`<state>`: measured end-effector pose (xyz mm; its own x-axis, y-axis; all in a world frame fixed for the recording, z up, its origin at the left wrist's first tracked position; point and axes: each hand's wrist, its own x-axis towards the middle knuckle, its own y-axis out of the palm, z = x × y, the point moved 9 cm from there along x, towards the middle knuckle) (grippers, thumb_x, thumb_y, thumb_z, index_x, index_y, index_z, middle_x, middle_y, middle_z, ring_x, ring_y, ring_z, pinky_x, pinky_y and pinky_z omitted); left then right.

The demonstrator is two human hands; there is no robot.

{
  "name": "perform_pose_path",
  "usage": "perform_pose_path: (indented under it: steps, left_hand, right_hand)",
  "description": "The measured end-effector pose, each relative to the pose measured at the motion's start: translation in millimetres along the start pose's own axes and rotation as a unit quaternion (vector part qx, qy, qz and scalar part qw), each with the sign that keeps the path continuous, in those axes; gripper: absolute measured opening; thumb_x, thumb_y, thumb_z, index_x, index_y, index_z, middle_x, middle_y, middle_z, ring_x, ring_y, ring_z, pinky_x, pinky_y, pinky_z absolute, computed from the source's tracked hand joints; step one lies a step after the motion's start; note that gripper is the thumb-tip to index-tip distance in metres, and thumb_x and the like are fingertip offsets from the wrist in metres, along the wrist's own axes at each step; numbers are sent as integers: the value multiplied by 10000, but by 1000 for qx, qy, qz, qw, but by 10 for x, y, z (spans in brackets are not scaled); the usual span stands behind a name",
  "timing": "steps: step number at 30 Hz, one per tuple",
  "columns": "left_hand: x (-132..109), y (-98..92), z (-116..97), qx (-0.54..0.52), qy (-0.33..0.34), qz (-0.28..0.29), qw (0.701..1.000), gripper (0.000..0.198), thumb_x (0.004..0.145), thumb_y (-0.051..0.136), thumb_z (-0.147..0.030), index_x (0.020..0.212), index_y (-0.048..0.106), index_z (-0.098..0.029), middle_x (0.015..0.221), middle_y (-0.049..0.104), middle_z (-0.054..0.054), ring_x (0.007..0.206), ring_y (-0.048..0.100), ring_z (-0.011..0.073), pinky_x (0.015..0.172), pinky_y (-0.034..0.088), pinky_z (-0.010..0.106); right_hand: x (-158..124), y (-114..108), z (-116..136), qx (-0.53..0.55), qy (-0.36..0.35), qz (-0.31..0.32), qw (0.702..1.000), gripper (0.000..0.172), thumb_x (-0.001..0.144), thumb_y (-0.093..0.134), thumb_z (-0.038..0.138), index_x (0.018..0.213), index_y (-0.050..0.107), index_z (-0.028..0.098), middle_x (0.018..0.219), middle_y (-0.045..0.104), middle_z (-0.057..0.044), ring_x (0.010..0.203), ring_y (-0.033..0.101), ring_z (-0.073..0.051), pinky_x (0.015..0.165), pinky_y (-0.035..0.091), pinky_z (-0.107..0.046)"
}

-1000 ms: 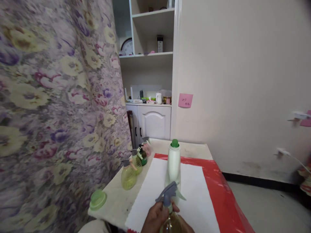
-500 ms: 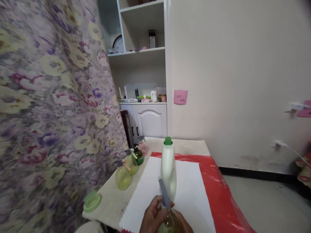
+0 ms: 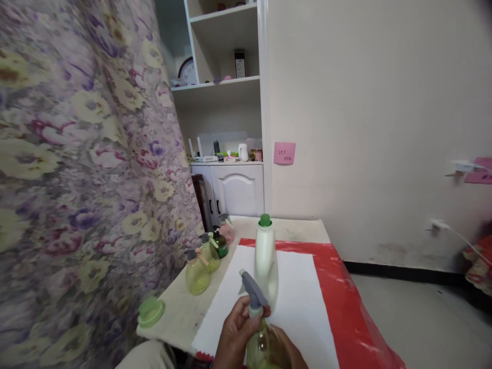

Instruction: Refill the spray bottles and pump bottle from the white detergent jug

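Note:
I hold a yellow-green spray bottle (image 3: 258, 344) with a grey trigger head (image 3: 251, 290) low in the middle of the view. My left hand (image 3: 235, 332) is closed, its fingers pinched round the collar under the grey head. My right hand (image 3: 286, 352) is wrapped round the bottle's body from the right, partly cut off by the frame's bottom edge. Just behind the bottle a tall white bottle with a green cap (image 3: 265, 261) stands upright on a white sheet (image 3: 295, 302).
The sheet lies on a red cloth (image 3: 346, 312) over a small table (image 3: 180, 318). Several small spray bottles (image 3: 198, 274) line its left edge, with a green lid (image 3: 150, 311) nearer me. A floral curtain (image 3: 77, 154) hangs left; a white cabinet (image 3: 236, 189) stands behind.
The grey trigger head has turned under my left hand: its nozzle pointed right, then away, and now points back and left. The bottle sits a little higher.

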<state>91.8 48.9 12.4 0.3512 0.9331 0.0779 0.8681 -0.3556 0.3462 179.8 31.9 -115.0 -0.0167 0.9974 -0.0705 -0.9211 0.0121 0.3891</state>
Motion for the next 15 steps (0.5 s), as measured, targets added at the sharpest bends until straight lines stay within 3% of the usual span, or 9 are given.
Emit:
perform_pose_path:
  steps: [5, 11, 15]
  left_hand:
    - [44, -112, -339, 15, 53, -35, 998, 423, 663, 772, -408, 999, 657, -178, 875, 733, 69, 903, 627, 243, 823, 433, 320]
    - [156, -209, -776, 44, 110, -53, 992, 329, 739, 733, -364, 1001, 626, -196, 889, 733, 41, 890, 610, 180, 808, 412, 258]
    - [276, -234, -1051, 49, 141, -67, 987, 287, 790, 692, -337, 1029, 599, -208, 936, 706, 28, 902, 596, 152, 762, 426, 222]
  right_hand:
    - [-4, -102, -10, -32, -14, -9, 999, 787, 561, 679, 757, 1111, 642, 196, 1105, 713, -146, 1074, 631, -353, 926, 465, -464]
    - [-63, -138, 106, -110, -88, 56, 988, 1028, 412, 863, 566, 1295, 498, 189, 1333, 586, -171, 1261, 501, -381, 1078, 362, -463]
    - [-43, -223, 67, -140, -90, 43, 985, 1084, 400, 849, 595, 1327, 468, 181, 1360, 559, -179, 1300, 456, -396, 1097, 338, -477]
